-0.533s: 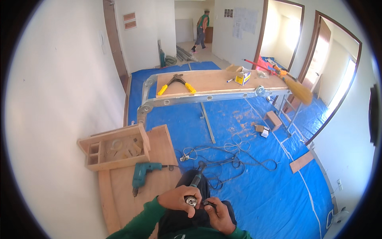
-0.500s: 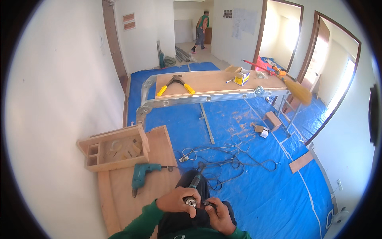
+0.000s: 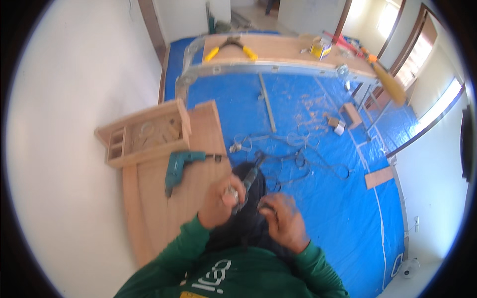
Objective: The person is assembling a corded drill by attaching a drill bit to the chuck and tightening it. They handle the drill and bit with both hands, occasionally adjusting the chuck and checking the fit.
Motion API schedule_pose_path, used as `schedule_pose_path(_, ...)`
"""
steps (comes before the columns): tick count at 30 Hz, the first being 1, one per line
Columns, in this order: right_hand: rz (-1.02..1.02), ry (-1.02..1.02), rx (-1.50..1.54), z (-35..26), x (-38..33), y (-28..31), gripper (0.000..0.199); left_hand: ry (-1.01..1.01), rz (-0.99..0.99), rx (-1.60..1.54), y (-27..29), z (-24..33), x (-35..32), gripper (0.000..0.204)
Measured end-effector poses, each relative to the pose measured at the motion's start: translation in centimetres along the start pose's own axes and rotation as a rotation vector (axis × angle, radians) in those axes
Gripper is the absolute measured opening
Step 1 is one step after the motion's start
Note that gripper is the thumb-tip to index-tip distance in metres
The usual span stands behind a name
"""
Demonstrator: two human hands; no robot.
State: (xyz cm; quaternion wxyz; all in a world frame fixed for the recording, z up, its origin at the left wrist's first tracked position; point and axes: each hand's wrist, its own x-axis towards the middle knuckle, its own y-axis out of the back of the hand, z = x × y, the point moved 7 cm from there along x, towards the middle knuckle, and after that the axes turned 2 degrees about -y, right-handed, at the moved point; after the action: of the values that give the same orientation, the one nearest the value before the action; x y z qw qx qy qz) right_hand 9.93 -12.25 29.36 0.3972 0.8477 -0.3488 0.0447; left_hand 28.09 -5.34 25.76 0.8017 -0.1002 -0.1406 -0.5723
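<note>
My left hand (image 3: 218,201) is closed around a dark hand-held power tool (image 3: 247,183) with a round metal end. The tool points away from me, over my dark trousers. Just to its right, my right hand (image 3: 282,222) has its fingers curled at something small. It is blurred, so I cannot make out what it grips. The tool's cord joins a tangle of cables (image 3: 298,159) on the blue tarp (image 3: 328,208). A teal electric drill (image 3: 178,168) lies on a wooden panel (image 3: 198,129) left of my hands.
An open wooden box (image 3: 144,134) sits on the panel's far left by the white wall. A long workbench (image 3: 278,47) at the back carries yellow-handled cutters (image 3: 231,46) and a small yellow box (image 3: 318,49). A broom (image 3: 385,79) leans at its right end. Wood offcuts (image 3: 351,114) lie on the tarp.
The view has tipped down and come closer to the floor. Both hands stay at the power tool, the right one moving and blurred. The person at the far doorway is out of view.
</note>
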Motion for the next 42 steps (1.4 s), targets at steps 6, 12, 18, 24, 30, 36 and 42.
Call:
schedule_pose_path(6,0.030,0.080,-0.050,-1.0,0.8,-1.2,0.024,0.068,0.116,-0.158,3.4,-2.3,0.4,0.102)
schedule_pose_path(12,0.006,0.137,-0.072,-2.0,2.7,-3.8,0.021,0.039,0.200,-0.149,4.7,-2.9,-0.1,0.106)
schedule_pose_path(18,-0.003,0.226,-0.106,-3.5,4.5,-4.8,0.023,0.051,0.127,-0.133,3.8,-2.3,-0.9,0.112)
schedule_pose_path(24,-0.022,0.334,-0.224,-3.0,4.2,-5.7,0.025,0.047,0.136,-0.217,3.5,-2.3,-2.2,0.104)
schedule_pose_path(30,-0.020,0.607,-0.245,-3.4,4.8,-5.0,0.024,-0.124,-0.026,-0.006,3.6,-2.1,-2.7,0.110)
schedule_pose_path(36,-0.094,0.637,-0.187,-1.6,5.3,-5.8,0.023,-0.335,-0.121,0.362,2.9,2.2,0.2,0.091)
schedule_pose_path(42,-0.153,0.741,-0.267,-1.2,6.8,-5.2,0.024,-0.281,-0.056,0.353,2.1,2.3,1.5,0.082)
